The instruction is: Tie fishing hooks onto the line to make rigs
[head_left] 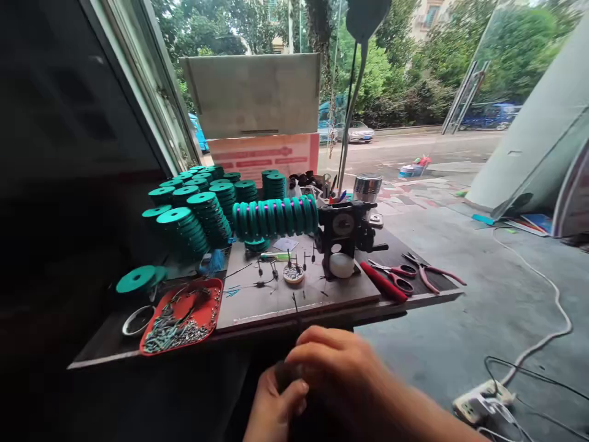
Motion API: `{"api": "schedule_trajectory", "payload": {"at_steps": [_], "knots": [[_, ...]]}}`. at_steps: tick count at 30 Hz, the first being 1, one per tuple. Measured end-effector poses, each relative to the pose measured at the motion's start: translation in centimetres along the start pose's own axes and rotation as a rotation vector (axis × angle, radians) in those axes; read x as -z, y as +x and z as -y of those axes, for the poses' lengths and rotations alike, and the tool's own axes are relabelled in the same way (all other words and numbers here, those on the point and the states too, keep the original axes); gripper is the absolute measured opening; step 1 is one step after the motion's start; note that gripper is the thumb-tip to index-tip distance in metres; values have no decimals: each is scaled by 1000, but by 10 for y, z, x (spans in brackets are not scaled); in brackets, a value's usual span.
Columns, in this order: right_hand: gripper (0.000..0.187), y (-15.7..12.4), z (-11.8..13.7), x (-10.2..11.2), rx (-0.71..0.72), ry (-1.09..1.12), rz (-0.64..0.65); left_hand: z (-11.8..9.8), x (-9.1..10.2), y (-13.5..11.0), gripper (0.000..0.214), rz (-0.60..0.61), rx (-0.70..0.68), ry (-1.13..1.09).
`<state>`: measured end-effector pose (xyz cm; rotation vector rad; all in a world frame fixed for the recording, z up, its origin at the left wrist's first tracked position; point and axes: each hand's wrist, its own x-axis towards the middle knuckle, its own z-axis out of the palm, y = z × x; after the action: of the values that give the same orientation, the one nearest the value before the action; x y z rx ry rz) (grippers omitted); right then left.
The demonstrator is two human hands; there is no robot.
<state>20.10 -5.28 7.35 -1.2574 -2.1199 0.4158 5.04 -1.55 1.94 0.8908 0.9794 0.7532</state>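
hands low in the head view, in front of the table's near edge. left hand (pixel 275 408) and right hand (pixel 338 377) are drawn together and touching, fingers curled inward, the left thumb folded toward the right palm. something small and dark sits where they meet, but it is blurred and i cannot tell whether either hand pinches it. thin dark strand (pixel 296 309) rises just above the right knuckles and crosses the front edge of the table (pixel 427 296); its lower end is hidden.

grey board (pixel 257 304) lies on the table beyond the strand. small round dish (pixel 293 274) of tiny pieces sits on the board, short dark pins standing near it. black hand-cranked device (pixel 346 232) sits at the board's far right, with a horizontal row of teal spools (pixel 275 217) running left from it. stacked teal spools (pixel 193 218) stand further left. red tray (pixel 205 293) of metal bits sits just beside the board's left edge, metal ring (pixel 137 320) next to it. red-handled scissors (pixel 396 271) and pliers (pixel 431 274) lie right of the board. power strip (pixel 478 405) lies on the floor at lower right.
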Motion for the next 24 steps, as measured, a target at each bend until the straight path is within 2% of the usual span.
{"api": "schedule_trajectory", "payload": {"at_steps": [4, 7, 14, 24], "knots": [[13, 7, -14, -10, -4, -69, 102, -2, -2, -6, 14, 52, -95, 49], [11, 5, -24, -15, 30, -151, 149, 0, -1, -6, 18, 58, -113, 91], [15, -2, -28, -24, 124, -198, 94, 3, 1, -6, 17, 76, -79, 33], [16, -1, -29, -24, 155, -239, 145, -2, -3, -6, 17, 54, -23, -39]]}}
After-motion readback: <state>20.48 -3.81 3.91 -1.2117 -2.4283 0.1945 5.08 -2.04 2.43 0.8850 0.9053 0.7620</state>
